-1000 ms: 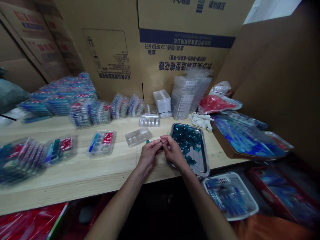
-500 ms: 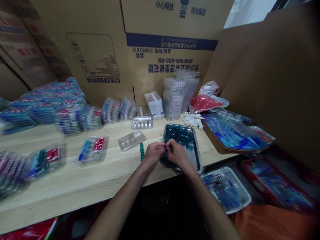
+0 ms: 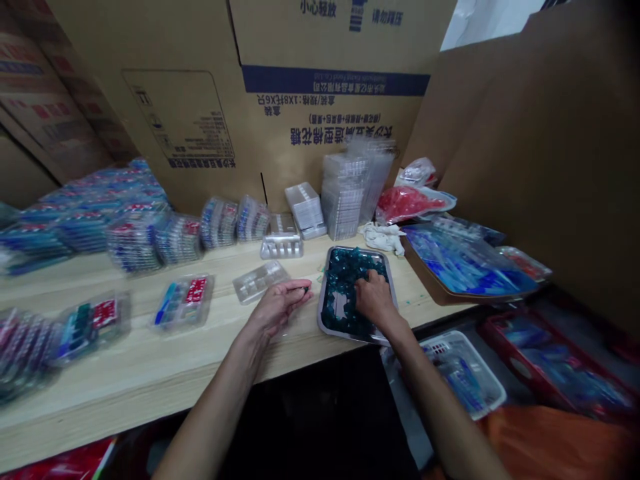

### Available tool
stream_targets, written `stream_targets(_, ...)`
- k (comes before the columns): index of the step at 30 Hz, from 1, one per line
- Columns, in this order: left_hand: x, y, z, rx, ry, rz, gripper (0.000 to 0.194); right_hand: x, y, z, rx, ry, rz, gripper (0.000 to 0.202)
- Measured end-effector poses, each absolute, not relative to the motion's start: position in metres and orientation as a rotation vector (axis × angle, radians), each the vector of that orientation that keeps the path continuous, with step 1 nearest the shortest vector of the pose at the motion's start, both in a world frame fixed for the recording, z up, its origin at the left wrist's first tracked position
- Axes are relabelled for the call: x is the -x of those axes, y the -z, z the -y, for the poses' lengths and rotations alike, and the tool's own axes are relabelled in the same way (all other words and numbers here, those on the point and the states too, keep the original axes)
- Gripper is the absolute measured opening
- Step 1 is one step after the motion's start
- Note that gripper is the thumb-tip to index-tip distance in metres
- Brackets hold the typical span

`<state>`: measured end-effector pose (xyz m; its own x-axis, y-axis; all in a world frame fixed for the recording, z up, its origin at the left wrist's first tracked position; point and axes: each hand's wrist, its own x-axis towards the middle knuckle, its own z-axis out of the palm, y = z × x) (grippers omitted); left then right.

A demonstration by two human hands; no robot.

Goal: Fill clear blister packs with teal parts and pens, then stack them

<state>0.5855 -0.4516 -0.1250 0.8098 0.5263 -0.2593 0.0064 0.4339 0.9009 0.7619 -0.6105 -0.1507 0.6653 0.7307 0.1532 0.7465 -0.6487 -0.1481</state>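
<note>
My left hand (image 3: 281,305) is closed just left of the metal tray, with a small dark green piece (image 3: 306,289) pinched at its fingertips. My right hand (image 3: 374,298) reaches into the tray (image 3: 394,283), its fingers bent down and closed among a heap of dark green shiny pieces (image 3: 345,263). What those fingers grip, if anything, is hidden. Behind my left hand lies a clear plastic blister tray (image 3: 260,281) with moulded compartments.
Filled clear packs (image 3: 184,303) lie and stand in rows on the left. Stacked clear trays (image 3: 343,197) stand at the back before a large carton (image 3: 195,40). On the right are a shallow box of blue packets (image 3: 465,260), a red bag (image 3: 413,202) and a white basket (image 3: 493,387).
My hands were together over the tray's left edge and have parted. The left moved left, covering the place of a green strip; the right moved deeper into the tray.
</note>
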Motion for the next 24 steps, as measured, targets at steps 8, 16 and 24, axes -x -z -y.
stream_targets(8,-0.571,0.136,0.451,-0.825,-0.47,-0.56,0.025,-0.682,0.147,0.583,1.819,0.017,1.336,0.034)
stream_targets(16,-0.559,0.147,0.462,-0.819,-0.635,-0.617,0.027,-0.653,0.149,0.569,1.833,0.039,1.507,0.049)
stream_targets(24,-0.545,0.147,0.459,-0.855,-0.58,-0.736,0.025,-0.659,0.14,0.572,1.79,0.145,1.865,0.038)
